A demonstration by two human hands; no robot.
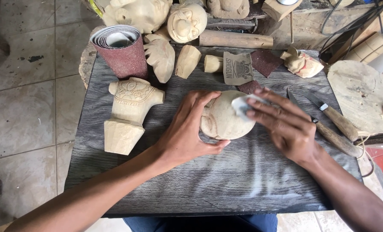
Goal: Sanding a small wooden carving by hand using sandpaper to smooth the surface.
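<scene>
Between both hands, left hand (187, 133) grips the carved wooden head (223, 122); right hand (286, 124) presses sandpaper (243, 105).

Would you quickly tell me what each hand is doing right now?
Left hand: gripping the rounded wooden carving.
Right hand: pressing a folded piece of sandpaper against it.

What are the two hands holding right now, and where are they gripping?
The left hand grips the rounded wooden carving by its left side. The right hand presses a sandpaper scrap onto its top with the fingertips.
</scene>
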